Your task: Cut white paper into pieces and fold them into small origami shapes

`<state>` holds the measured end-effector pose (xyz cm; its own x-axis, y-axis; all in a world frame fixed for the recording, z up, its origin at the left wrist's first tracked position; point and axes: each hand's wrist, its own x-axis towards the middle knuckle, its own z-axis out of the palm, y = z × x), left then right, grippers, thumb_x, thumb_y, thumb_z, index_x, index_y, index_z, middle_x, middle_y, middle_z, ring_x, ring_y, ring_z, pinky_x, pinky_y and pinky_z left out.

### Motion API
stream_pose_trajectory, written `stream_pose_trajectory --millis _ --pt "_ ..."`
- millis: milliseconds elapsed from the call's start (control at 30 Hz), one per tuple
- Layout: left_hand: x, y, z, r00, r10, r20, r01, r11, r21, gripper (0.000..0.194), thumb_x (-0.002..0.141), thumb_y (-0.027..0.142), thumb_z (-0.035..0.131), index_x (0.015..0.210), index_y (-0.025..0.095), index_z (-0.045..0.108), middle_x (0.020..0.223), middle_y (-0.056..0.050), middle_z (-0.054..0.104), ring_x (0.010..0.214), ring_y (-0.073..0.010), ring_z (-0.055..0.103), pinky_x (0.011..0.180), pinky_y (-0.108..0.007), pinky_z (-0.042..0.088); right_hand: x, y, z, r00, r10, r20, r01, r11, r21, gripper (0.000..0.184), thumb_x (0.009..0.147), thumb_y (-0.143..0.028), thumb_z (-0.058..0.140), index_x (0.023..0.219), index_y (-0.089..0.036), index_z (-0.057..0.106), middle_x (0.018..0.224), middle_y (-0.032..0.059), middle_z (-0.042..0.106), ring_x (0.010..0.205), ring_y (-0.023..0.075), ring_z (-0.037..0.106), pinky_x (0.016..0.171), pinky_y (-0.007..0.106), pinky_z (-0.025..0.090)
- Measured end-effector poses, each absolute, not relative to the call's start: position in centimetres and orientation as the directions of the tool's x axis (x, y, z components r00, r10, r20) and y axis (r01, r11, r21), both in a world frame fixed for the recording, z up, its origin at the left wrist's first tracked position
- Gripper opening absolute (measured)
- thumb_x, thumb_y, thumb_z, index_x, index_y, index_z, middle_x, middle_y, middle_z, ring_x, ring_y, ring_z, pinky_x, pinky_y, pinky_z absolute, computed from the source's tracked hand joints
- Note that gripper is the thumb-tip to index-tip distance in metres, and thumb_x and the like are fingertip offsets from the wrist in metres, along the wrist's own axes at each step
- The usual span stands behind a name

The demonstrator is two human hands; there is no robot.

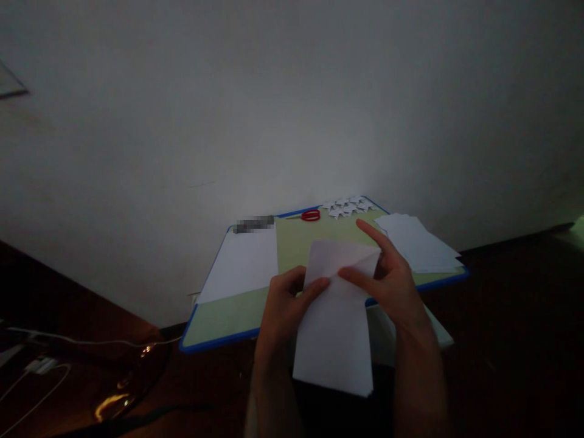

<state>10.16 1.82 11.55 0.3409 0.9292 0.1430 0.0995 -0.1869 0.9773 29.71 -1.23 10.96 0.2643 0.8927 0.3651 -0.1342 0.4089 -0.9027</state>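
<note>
A white sheet of paper (pixel 335 340) is held up in front of the table, its top edge over the tabletop. My left hand (pixel 287 304) grips its left edge, thumb lying on the front and fingers curled behind. On the other side my right hand (pixel 387 277) pinches the upper right part, thumb on the face and index finger stretched out past the edge. The paper bends slightly near its top right corner. Fingers behind the sheet are hidden.
The light green table (pixel 292 243) has a blue rim. Red-handled scissors (pixel 310 215) lie at its back, beside several white paper cutouts (pixel 349 208). A large white sheet (pixel 244 261) lies left, loose sheets (pixel 420 243) right. A white cable (pixel 95 340) runs at lower left.
</note>
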Motion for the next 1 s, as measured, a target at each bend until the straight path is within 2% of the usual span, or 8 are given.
stream_pose_trajectory --millis 67,167,267,367,467,600,833,1000 --pt "10.3 1.7 11.6 0.333 0.933 0.14 0.077 -0.175 0.982 0.034 0.082 0.049 0.085 0.093 0.017 0.081 0.092 -0.01 0.08 0.081 -0.0253 0.073 0.066 -0.032 0.056 29.7 -1.1 10.8 0.274 0.9 0.338 -0.146 0.387 -0.911 0.089 0.072 -0.034 0.094 0.149 -0.032 0.051 0.094 0.0029 0.079 0.076 0.0247 0.076 0.062 0.039 0.067" --pt "10.4 1.4 11.8 0.338 0.935 0.111 0.03 -0.129 0.991 0.034 0.081 0.049 0.085 0.092 0.017 0.08 0.089 -0.008 0.079 0.079 -0.0253 0.073 0.066 -0.032 0.056 29.8 -1.0 10.6 0.28 0.894 0.351 -0.078 0.386 -0.919 0.058 0.072 -0.039 0.093 0.124 -0.025 0.071 0.094 0.0041 0.08 0.078 0.0233 0.076 0.065 0.036 0.065" --pt "10.7 1.4 11.7 0.337 0.936 0.101 -0.023 -0.099 0.995 0.034 0.079 0.047 0.086 0.093 0.017 0.079 0.088 -0.008 0.078 0.078 -0.0238 0.072 0.067 -0.032 0.056 29.9 -1.0 10.7 0.258 0.852 0.455 0.049 0.458 -0.887 0.027 0.077 -0.038 0.09 0.097 -0.024 0.077 0.091 0.0028 0.078 0.079 0.0208 0.073 0.067 0.034 0.062" --pt "10.8 1.6 11.6 0.306 0.943 0.134 -0.051 -0.125 0.991 0.031 0.079 0.045 0.087 0.086 0.017 0.076 0.081 -0.005 0.075 0.07 -0.0187 0.068 0.06 -0.026 0.05 30.1 -1.1 11.0 0.17 0.766 0.62 0.118 0.608 -0.785 0.009 0.086 -0.028 0.083 0.095 -0.029 0.08 0.096 0.0018 0.077 0.09 0.0215 0.072 0.08 0.038 0.061" --pt "10.8 1.6 12.1 0.256 0.955 0.149 -0.071 -0.135 0.988 0.029 0.079 0.045 0.086 0.082 0.018 0.073 0.069 -0.001 0.069 0.058 -0.0131 0.058 0.05 -0.022 0.039 30.5 -1.1 11.0 0.071 0.695 0.716 0.126 0.706 -0.697 0.022 0.092 -0.017 0.076 0.101 -0.036 0.082 0.106 0.0005 0.077 0.101 0.0213 0.071 0.09 0.041 0.058" --pt "10.5 1.4 13.2 0.258 0.958 0.125 -0.096 -0.104 0.99 0.031 0.078 0.044 0.083 0.096 0.019 0.078 0.065 0.0 0.066 0.05 -0.0109 0.049 0.046 -0.021 0.031 31.1 -1.2 10.9 -0.027 0.683 0.73 0.134 0.726 -0.675 0.039 0.092 -0.008 0.069 0.109 -0.041 0.082 0.115 0.0003 0.074 0.105 0.0213 0.07 0.093 0.041 0.056" --pt "10.2 1.3 13.8 0.215 0.975 0.051 -0.128 -0.024 0.991 0.045 0.077 0.05 0.082 0.111 0.02 0.076 0.061 0.002 0.064 0.046 -0.011 0.045 0.044 -0.022 0.029 31.7 -1.9 11.0 -0.175 0.691 0.701 0.169 0.723 -0.67 0.039 0.095 -0.027 0.072 0.132 -0.04 0.073 0.143 0.0041 0.065 0.133 0.0285 0.06 0.111 0.051 0.05" --pt "10.3 1.0 13.2 0.266 0.963 0.043 -0.125 -0.01 0.992 0.046 0.079 0.052 0.084 0.11 0.02 0.072 0.066 0.0 0.068 0.051 -0.0134 0.057 0.047 -0.021 0.039 30.8 -1.4 10.4 0.053 0.79 0.611 0.082 0.607 -0.791 0.038 0.087 -0.03 0.084 0.124 -0.034 0.076 0.127 0.0049 0.073 0.118 0.0257 0.069 0.099 0.043 0.059"
